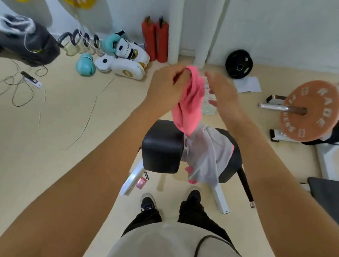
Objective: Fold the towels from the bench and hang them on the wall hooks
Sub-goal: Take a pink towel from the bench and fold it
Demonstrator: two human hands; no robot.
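Observation:
A pink towel [189, 106] hangs bunched in the air above the bench, pinched at its top by my left hand [166, 85]. My right hand [221, 91] hovers just right of the towel with fingers spread, blurred, holding nothing. Below, a grey towel [208, 155] lies crumpled over the black padded bench [162, 145], with bits of another pink cloth [191, 176] peeking out at its lower edge. No wall hooks are in view.
A barbell with an orange weight plate [313, 111] juts in at the right. Two red fire extinguishers [155, 40] stand against the far wall. Boxing gloves and pads [121, 62] and loose cables [17, 88] litter the floor at left. My feet [171, 202] stand before the bench.

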